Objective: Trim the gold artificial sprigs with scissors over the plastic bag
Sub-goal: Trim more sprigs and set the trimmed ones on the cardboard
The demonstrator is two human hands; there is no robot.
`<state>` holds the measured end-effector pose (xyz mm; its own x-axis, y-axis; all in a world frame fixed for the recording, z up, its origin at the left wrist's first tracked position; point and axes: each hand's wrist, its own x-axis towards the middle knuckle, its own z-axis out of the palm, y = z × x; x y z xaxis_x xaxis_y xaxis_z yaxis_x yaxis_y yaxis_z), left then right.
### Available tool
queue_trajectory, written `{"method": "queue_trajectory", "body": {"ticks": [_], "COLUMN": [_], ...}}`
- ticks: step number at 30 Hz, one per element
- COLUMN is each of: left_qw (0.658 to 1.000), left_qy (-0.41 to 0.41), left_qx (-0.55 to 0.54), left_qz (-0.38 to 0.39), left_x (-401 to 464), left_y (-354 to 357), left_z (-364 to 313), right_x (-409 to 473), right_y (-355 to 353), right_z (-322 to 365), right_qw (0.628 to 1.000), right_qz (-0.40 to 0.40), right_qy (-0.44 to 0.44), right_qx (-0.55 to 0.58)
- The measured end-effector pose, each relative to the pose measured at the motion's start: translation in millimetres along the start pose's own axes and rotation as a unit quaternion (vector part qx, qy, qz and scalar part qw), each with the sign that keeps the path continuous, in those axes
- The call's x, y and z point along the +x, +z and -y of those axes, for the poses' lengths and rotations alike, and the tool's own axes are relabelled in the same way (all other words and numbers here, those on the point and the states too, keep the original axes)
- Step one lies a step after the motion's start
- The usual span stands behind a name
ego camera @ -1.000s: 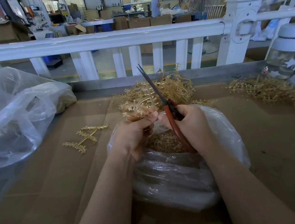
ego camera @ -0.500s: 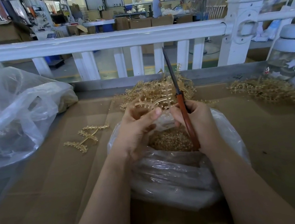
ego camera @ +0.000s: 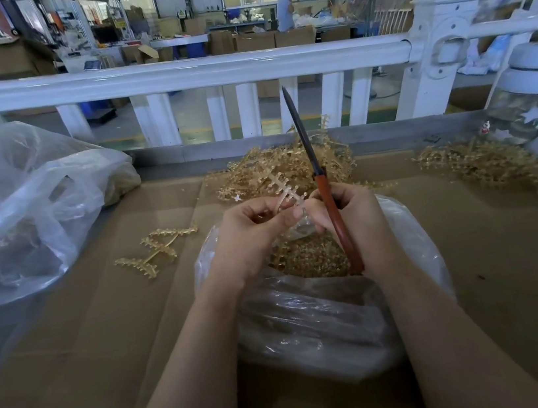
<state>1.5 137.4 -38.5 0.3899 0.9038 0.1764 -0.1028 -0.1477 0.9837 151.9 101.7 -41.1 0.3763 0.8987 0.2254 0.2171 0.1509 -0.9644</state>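
Note:
My left hand (ego camera: pixel 251 234) pinches a gold sprig stem (ego camera: pixel 284 189) with short stubs, held over the open clear plastic bag (ego camera: pixel 313 329). Gold trimmings (ego camera: pixel 309 257) fill the bag's mouth. My right hand (ego camera: pixel 356 219) grips the red-handled scissors (ego camera: pixel 330 209); their closed dark blades point up and away, and its fingertips also touch the stem's near end. A heap of gold sprigs (ego camera: pixel 277 171) lies just behind both hands.
One cut sprig (ego camera: pixel 156 250) lies on the cardboard-covered table (ego camera: pixel 108 347) to the left. A big clear bag (ego camera: pixel 19 211) fills the far left. More sprigs (ego camera: pixel 497 168) and a white-lidded jar (ego camera: pixel 529 98) sit at right. A white railing (ego camera: pixel 173 77) borders the far edge.
The scissors swung from leaning left to nearly upright, blades closed. The leafy sprig tip in my left hand has become a bare stubbed stem, and my right fingertips have come up to it.

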Motion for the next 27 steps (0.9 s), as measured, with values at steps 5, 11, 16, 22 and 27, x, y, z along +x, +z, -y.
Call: {"method": "queue_trajectory", "body": {"ticks": [5,11,16,22,27], "left_qw": [0.999,0.998,0.998,0.998,0.996], "left_qy": [0.028,0.046,0.055,0.059,0.063], "left_qx": [-0.021,-0.006,0.013,0.007,0.046], "left_qz": [-0.016,-0.029,-0.015,-0.025,-0.032], "left_x": [-0.3,1.3,0.4,0.6,2.3], "left_y": [2.9,2.9,1.5,0.1,-1.3], "left_z": [-1.5,2.1,0.6,-1.0,0.7], "right_x": [-1.2,-1.1,-0.9,-1.0,-0.8], "right_y": [-0.7,-0.6,-0.4,-0.6,0.5], "right_z": [-0.5,-4.0,-5.8,-6.0,-7.1], "right_qw": [1.000,0.998,0.998,0.998,0.997], "right_qz": [0.012,0.024,0.022,0.017,0.020], "right_qy": [-0.010,-0.030,-0.041,-0.045,-0.058], "right_qx": [-0.017,-0.048,-0.043,-0.040,-0.044]}}
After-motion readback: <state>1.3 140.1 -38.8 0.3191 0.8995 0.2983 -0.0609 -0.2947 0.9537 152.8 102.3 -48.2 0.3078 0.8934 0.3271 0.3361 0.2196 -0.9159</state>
